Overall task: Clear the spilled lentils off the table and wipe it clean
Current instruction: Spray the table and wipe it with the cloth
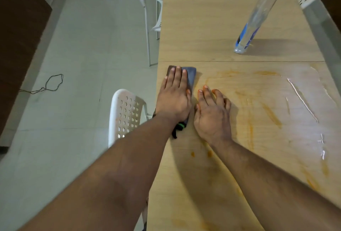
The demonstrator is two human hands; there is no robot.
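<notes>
Item, wooden table [212, 28]: our left hand [173, 98] presses flat, fingers straight, on a grey cloth [191, 76] at the table's left edge; our right hand [212, 118] rests just beside it, fingers spread on bare wood, holding nothing. Orange smears [271, 114] and wet streaks [302, 99] lie to the right. We note a clear bottle with a blue label [258, 17] beyond the seam, and white perforated chairs [125, 114] alongside. A cable [49, 84] lies on the floor.
</notes>
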